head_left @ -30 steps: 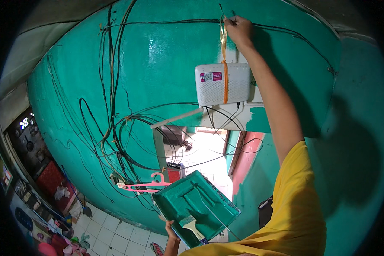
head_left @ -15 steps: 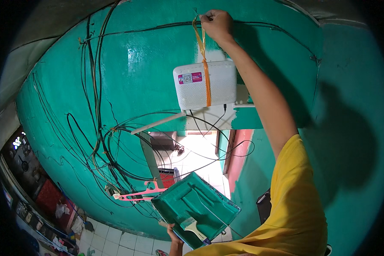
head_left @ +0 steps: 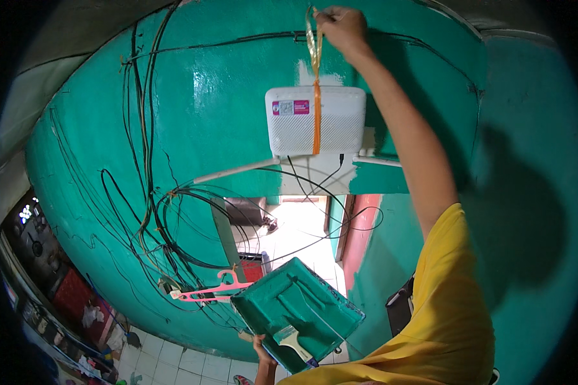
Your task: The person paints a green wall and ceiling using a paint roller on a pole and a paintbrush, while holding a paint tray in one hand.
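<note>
My right hand point(head_left: 342, 29) is raised high by the wall, its fingers closed on the top of a yellow-orange plastic strap point(head_left: 316, 54). From this strap hangs a white router point(head_left: 340, 119) with antennas point(head_left: 234, 171) sticking out to the sides and thin cords below it. The strap runs round the router's middle. Low down, my left hand point(head_left: 263, 351) grips the edge of a green-stained paint tray point(head_left: 302, 292). Inside the tray lie a paint roller point(head_left: 292, 289) and a flat paintbrush point(head_left: 292, 341), its handle toward me.
A tangle of black cables point(head_left: 167, 237) hangs on the green wall point(head_left: 218, 115), with a pink clothes hanger point(head_left: 228, 282) among them. An unpainted white patch point(head_left: 321, 176) shows below the router. Beyond is a bright doorway point(head_left: 302, 228). Cluttered shelves point(head_left: 58, 333) stand at lower left.
My right hand has shifted right and slightly up, carrying the strap. The router has moved right and a little higher, and hangs more level. The tray has barely moved.
</note>
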Action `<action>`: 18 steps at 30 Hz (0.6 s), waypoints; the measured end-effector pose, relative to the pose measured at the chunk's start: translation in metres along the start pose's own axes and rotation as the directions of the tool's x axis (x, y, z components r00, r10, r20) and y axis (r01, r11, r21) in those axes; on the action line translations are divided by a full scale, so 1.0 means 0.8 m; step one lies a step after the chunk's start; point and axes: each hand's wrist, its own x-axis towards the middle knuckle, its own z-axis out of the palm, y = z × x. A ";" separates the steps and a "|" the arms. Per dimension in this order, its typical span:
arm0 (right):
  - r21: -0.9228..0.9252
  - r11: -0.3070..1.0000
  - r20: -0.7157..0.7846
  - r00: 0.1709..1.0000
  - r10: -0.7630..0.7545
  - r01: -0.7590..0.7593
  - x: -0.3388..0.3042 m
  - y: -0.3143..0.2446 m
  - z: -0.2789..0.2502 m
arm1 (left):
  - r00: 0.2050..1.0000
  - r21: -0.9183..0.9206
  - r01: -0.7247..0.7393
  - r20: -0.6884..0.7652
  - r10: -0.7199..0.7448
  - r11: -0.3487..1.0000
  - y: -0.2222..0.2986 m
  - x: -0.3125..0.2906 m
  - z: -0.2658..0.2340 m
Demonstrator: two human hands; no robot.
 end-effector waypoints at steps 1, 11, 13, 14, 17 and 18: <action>-0.026 1.000 -0.040 0.999 0.009 -0.010 0.003 0.007 -0.013 | 1.000 -0.006 0.005 0.019 -0.005 1.000 -0.003 0.004 -0.003; 0.036 0.986 0.042 0.986 0.160 -0.162 0.004 0.015 -0.168 | 0.994 -0.028 0.075 0.080 -0.073 0.997 -0.012 0.015 0.002; -0.004 0.985 0.045 0.984 0.171 -0.171 -0.004 0.010 -0.194 | 0.995 0.010 0.050 0.084 -0.051 0.999 -0.007 0.005 0.021; 0.027 0.974 0.086 0.972 0.221 -0.224 -0.005 0.017 -0.203 | 0.997 0.022 0.036 0.071 -0.037 0.999 -0.008 0.002 0.024; -0.102 0.992 0.121 0.989 0.084 -0.072 0.002 0.068 -0.249 | 0.997 0.065 0.023 0.078 -0.028 0.998 -0.012 0.010 0.036; -0.112 0.988 0.108 0.987 0.118 -0.105 -0.002 0.074 -0.253 | 0.996 0.065 0.021 0.083 -0.027 0.998 -0.012 0.011 0.036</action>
